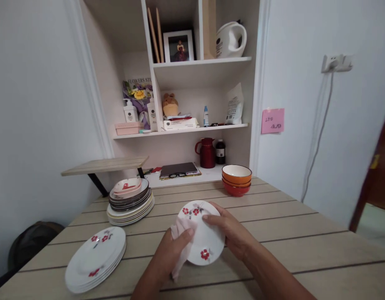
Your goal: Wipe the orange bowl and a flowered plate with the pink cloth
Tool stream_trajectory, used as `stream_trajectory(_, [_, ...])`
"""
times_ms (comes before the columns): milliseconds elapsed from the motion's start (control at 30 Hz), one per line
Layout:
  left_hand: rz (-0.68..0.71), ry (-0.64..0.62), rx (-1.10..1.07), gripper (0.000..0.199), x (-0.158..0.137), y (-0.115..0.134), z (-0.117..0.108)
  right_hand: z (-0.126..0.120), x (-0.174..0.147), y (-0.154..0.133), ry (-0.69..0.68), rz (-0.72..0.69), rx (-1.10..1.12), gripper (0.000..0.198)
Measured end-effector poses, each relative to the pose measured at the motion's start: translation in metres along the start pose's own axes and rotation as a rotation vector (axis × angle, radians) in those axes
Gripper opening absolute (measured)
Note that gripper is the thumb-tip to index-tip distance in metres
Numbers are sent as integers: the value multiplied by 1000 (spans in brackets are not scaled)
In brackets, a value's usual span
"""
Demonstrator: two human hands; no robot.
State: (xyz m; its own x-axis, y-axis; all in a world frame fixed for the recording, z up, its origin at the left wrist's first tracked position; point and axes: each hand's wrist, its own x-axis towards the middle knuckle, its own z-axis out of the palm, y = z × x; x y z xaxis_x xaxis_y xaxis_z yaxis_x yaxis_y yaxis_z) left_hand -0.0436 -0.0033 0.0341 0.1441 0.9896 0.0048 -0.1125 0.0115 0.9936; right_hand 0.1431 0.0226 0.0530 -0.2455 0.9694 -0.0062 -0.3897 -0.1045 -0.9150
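Observation:
A white plate [204, 235] with red flowers is tilted up above the table in front of me. My right hand [231, 227] grips its right edge, thumb on the face and fingers behind. My left hand [176, 250] pinches a pale pink cloth [183, 246] against the plate's left edge; whether it is cloth or tissue I cannot tell. To the left lies a stack of matching flowered plates [97, 258]. Behind that stands a taller stack of mixed plates [131, 208], topped by pink-rimmed square bowls [127, 187]. Orange and red bowls [237, 180] are nested at the back right.
The slatted wooden table [289, 237] reaches to a white shelf unit [201, 62]. A small raised wooden stand [105, 164] is at the back left. A red jug [207, 153], a dark bottle [220, 152] and a dark laptop-like slab [179, 170] with glasses sit at the rear.

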Motion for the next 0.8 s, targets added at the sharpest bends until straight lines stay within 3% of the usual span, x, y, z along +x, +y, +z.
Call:
stream_trajectory(233, [-7, 19, 76, 55, 3, -5, -3, 7, 2, 7, 21, -10, 87, 50])
stream_trajectory(533, [-7, 202, -166, 69, 13, -14, 8, 22, 13, 35, 201, -109, 322, 59])
stream_trajectory(800, [27, 193, -238, 62, 6, -7, 16, 21, 15, 37, 213, -47, 381, 63])
